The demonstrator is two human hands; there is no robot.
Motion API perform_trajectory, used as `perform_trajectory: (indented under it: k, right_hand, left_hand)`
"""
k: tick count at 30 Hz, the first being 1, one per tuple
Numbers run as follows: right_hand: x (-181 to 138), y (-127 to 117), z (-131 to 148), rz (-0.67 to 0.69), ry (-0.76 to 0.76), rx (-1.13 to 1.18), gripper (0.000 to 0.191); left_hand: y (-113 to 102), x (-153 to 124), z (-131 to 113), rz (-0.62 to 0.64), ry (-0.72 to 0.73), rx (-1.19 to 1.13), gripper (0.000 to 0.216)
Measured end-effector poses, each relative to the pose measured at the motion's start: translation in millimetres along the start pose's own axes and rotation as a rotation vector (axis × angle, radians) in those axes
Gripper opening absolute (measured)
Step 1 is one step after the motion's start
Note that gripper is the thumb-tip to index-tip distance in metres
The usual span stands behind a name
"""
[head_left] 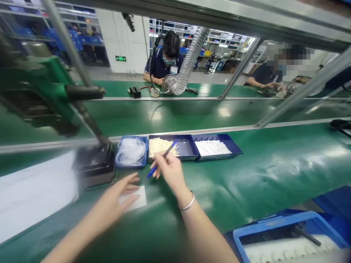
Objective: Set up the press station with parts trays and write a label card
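Observation:
My right hand is closed around a blue pen, which slants with its lower end toward the green table. A silver bangle circles that wrist. Over a small white paper is my left hand, fingers stretched and slightly apart; motion blurs it, and I cannot tell whether it touches the sheet. Just beyond my hands stand three blue bins in a row: one with coiled clear tubing, one with small cream-coloured pieces, and one with thin white pieces.
A green bench press on a dark base stands at left, beside a large white sheet. At lower right is a blue crate. Metal posts rise behind the bins; two people work across the bench.

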State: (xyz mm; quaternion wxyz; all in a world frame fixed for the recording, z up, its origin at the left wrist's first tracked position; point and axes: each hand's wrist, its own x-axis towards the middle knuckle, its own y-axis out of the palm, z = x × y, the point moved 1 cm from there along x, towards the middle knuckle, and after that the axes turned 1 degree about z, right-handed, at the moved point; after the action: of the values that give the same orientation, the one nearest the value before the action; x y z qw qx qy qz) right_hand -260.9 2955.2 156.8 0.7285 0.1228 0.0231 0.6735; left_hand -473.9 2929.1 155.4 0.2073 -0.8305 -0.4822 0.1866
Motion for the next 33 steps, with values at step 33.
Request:
perform_trajectory:
  k: [33]
  right_hand:
    - [-76, 76, -34, 0.393, -0.726, -1.624, 0.02]
  left_hand:
    - [-7, -81, 36, 0.084, -0.106, -0.125, 0.03]
